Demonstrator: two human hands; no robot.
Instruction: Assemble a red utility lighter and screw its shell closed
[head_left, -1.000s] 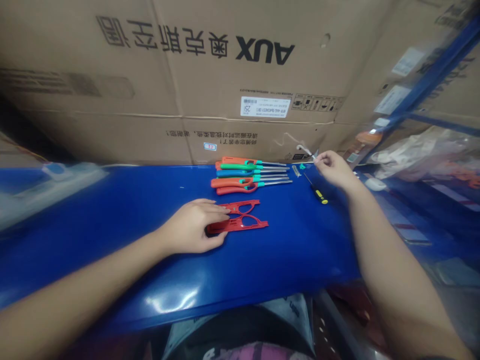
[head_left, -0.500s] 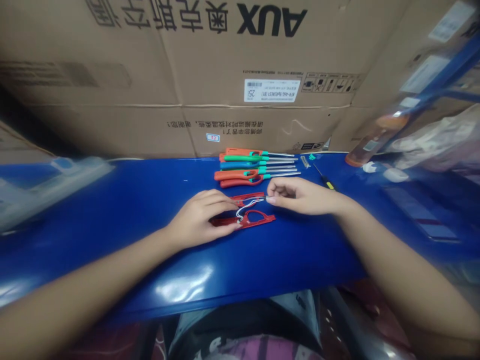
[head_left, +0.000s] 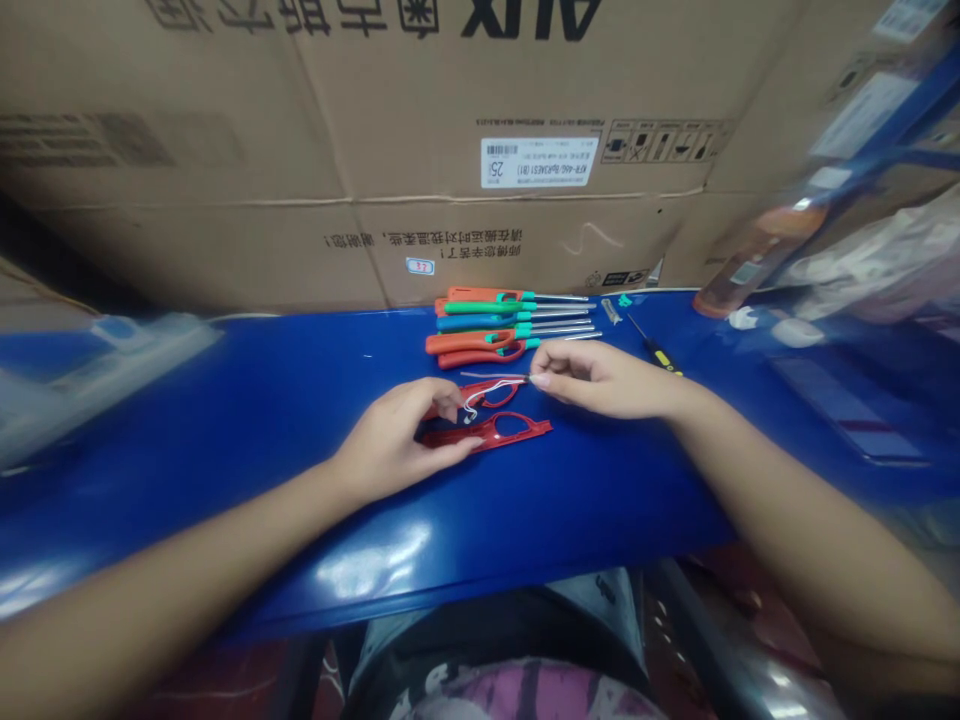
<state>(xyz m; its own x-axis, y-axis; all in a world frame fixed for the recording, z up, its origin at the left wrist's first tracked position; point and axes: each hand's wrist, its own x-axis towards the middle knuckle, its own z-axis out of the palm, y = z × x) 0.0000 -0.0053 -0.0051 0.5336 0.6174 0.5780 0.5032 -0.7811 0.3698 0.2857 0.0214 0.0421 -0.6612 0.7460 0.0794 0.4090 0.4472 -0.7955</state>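
Two red halves of a lighter casing lie on the blue tabletop, the near half (head_left: pixel 517 430) in front of the far half (head_left: pixel 499 394). My left hand (head_left: pixel 401 432) holds the near half's left end, its thumb lying along the edge. The fingers of that hand curl by the far half, standing apart from the thumb. White wires (head_left: pixel 480 391) stretch across the far half. My right hand (head_left: pixel 600 378) pinches their right end between thumb and finger; a small dark tip shows there. A thin, pale straight strand (head_left: pixel 487 374) also runs to the right fingertips.
Several long-nosed lighters (head_left: pixel 480 323) lie in a row behind. To their right are a small metallic piece (head_left: pixel 610 311), a turquoise bit (head_left: pixel 625 300) and a yellow-and-black screwdriver (head_left: pixel 660 357). A bottle (head_left: pixel 750 262) stands farther right near a phone-like slab (head_left: pixel 844 410). Cardboard (head_left: pixel 262 240) walls the back.
The white wires' right end has been raised from the far casing half by my right hand. My left fingers have drawn back and curled, uncovering more of that half. The view has tilted slightly down.
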